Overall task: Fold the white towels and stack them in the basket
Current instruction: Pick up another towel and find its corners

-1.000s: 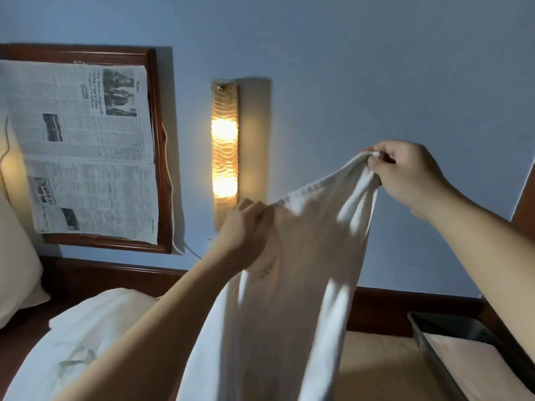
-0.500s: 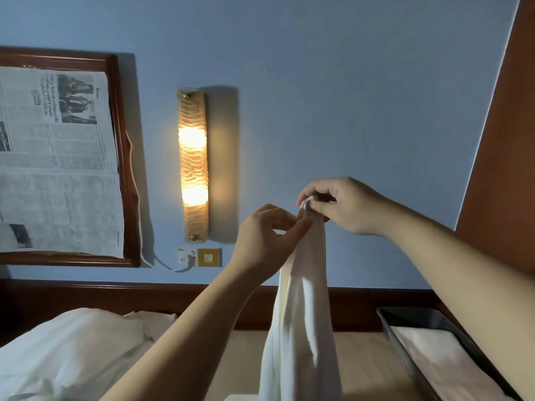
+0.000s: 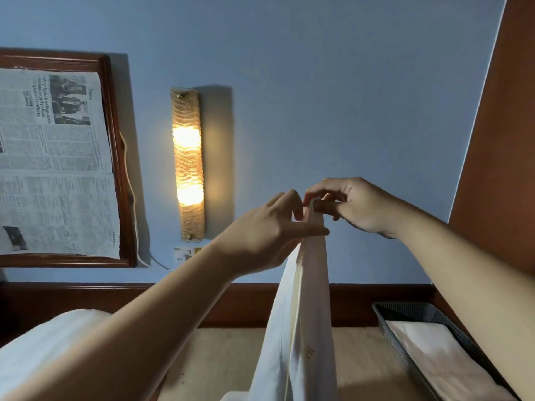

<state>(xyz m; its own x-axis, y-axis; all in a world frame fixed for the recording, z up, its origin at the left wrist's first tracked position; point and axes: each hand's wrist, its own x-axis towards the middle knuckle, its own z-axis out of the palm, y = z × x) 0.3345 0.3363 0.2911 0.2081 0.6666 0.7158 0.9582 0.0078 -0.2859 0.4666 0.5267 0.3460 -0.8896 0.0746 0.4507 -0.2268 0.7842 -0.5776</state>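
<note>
A white towel [image 3: 301, 328] hangs lengthwise in front of me, doubled over, its top corners brought together. My right hand [image 3: 356, 206] pinches those top corners between thumb and fingers. My left hand [image 3: 269, 230] is right beside it, thumb and forefinger closing on the towel's upper edge just below. The towel's lower end runs out of the bottom of the view. At the lower right stands a dark mesh basket [image 3: 405, 309] with a folded white towel [image 3: 443, 360] lying in it.
White bedding or towels [image 3: 43, 342] are heaped at the lower left on a beige surface [image 3: 225, 360]. Behind are a dark wooden headboard [image 3: 246, 302], a lit wall lamp [image 3: 187, 166], a framed newspaper [image 3: 55, 160] and a wooden panel [image 3: 503, 140] on the right.
My hands came together from spread apart, bringing the towel's two top corners into one and narrowing the hanging towel. The view shifted right, showing more of the basket.
</note>
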